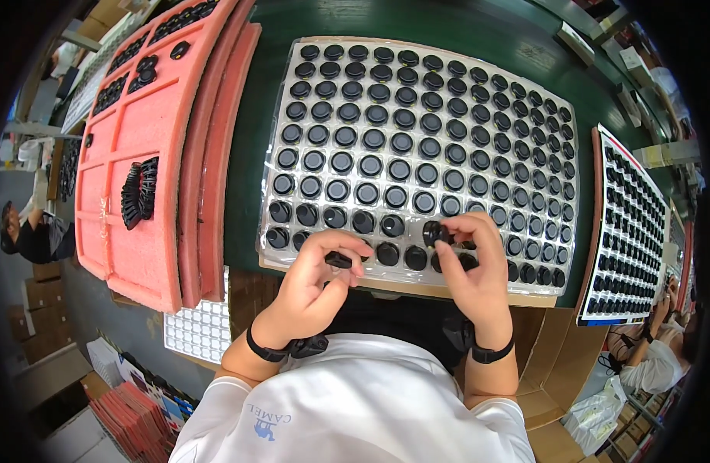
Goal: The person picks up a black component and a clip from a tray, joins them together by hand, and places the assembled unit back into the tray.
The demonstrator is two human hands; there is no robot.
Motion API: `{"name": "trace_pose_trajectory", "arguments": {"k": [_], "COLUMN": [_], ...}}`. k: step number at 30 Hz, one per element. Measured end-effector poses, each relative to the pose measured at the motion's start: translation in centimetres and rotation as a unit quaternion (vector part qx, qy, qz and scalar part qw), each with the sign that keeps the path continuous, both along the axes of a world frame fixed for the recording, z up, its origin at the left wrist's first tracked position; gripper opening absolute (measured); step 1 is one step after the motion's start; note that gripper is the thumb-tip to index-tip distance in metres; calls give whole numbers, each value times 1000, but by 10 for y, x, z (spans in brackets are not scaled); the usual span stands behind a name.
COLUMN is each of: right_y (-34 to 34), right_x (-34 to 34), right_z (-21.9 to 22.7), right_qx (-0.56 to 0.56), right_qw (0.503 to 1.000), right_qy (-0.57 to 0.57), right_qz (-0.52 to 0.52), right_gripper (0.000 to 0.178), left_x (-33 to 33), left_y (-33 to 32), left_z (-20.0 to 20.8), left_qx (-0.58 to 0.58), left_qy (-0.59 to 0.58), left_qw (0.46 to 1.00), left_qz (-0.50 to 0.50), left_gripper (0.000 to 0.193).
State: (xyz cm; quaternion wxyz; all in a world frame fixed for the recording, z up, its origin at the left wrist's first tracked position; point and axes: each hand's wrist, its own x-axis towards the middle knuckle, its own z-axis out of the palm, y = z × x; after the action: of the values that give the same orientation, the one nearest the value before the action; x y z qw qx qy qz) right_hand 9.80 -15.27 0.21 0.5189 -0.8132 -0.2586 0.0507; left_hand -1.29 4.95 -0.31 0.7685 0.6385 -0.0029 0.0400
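**Two hands, two black caps, at the near edge of the big tray**

The green bench (463, 31) fills the upper view. On it lies a wide clear plastic tray (309, 100), its long axis running left to right, with rows of round black caps (374, 139) seated in its pockets, open faces up. To the left lean pink foam slabs (147, 131), long axis running away from the person, with a bunch of black parts (139, 191) lying on the front one. At the far right stands a second tray (629, 224) of small black pieces, tilted and seen edge-on.

Over the near rim of the big tray the right hand (478, 270) pinches a black cap (434, 232) between thumb and fingers (478, 225), the cap turned on edge with its round face pointing left. The left hand (312, 289) has its fingers (347, 241) curled narrow round a flatter black cap (339, 260), lying roughly level, long axis left to right, just beside the tray's front row. Both wrists carry black bands (266, 351).
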Motion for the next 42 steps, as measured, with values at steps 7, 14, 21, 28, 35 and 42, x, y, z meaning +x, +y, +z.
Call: {"name": "trace_pose_trajectory", "arguments": {"k": [7,14,21,28,35,42], "right_y": [7,19,30,37,8,-5], "right_x": [7,4,-11,-22,-3,8], "right_z": [-11,-7,9,12,5,-6], "right_qx": [-136,-201,-29,-29,-121,-232], "right_qw": [984,968,981,977,976,952], "right_qy": [-111,-150,-170,-181,-182,-200], "right_qz": [0,2,93,113,22,-23], "right_gripper": [24,25,32,30,28,24], "left_x": [2,1,2,2,1,1], "left_y": [-3,-3,-2,-9,4,-1], "left_z": [-2,-1,-3,6,-3,1], "left_qx": [-6,-19,-64,-121,-33,56], "left_qy": [8,11,4,46,-3,-28], "left_qw": [1000,1000,997,989,998,998], "left_qz": [1,9,-31,-70,-53,-16], "left_gripper": [31,33,52,59,53,33]}}
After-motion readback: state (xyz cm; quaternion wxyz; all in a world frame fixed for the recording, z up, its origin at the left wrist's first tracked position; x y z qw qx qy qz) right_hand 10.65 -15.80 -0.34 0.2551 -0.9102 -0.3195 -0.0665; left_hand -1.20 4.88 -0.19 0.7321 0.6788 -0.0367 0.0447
